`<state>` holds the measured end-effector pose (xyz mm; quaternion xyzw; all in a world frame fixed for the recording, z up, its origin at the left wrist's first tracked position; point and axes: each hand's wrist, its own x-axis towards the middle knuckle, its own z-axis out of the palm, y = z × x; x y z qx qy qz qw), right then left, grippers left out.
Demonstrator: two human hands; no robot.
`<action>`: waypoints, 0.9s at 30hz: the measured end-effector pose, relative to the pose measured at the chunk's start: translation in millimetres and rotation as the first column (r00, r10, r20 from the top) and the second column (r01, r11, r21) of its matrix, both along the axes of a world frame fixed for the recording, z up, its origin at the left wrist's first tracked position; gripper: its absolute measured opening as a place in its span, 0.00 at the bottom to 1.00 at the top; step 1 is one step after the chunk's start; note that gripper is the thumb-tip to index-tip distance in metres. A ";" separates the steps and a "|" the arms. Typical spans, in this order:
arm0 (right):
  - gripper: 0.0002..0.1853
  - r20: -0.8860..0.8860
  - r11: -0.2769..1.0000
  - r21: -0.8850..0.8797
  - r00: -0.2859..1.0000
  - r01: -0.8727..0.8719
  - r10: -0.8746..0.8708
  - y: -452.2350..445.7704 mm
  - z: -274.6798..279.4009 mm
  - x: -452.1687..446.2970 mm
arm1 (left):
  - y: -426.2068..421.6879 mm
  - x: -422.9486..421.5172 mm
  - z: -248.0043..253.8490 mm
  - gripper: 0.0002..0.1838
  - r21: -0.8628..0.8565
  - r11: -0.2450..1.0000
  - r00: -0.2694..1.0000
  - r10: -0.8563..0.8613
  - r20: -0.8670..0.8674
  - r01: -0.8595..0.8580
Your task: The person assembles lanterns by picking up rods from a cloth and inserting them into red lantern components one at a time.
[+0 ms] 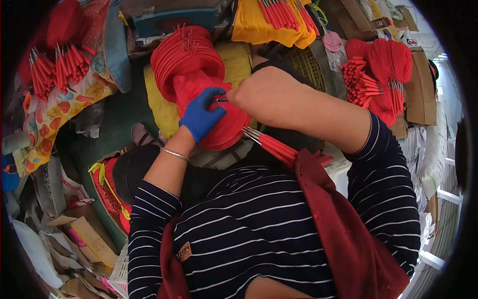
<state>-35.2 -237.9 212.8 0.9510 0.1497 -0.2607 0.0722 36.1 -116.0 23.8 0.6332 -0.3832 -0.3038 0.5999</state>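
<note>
My left hand (203, 114), in a blue glove, is over a red mesh net (221, 132), its fingers closed around a short thin metal rod (220, 99). The rod's other end runs into my bare right hand (259, 95), which is curled in a fist; what else lies inside the fist is hidden. Directly beyond my hands stands a stack of red round mesh nets (172, 62) with wire ends sticking up. By my lap, a bundle of red handles with metal shafts (274, 147) points toward the mesh.
More red handles lie on a yellow cloth (244, 27) and on a leaf-patterned cloth (82, 107) at left. Further red nets (393, 60) and handles (356, 82) sit at right. A cardboard box (89, 239) is at lower left. A shoe (143, 133) shows on the floor.
</note>
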 end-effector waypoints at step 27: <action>0.17 -0.263 0.999 -0.009 0.964 0.045 -0.046 -17.8 -26.3 -19.1 | -11.9 -10.2 -9.7 0.29 0.204 0.955 0.927 -0.266 0.263 0.216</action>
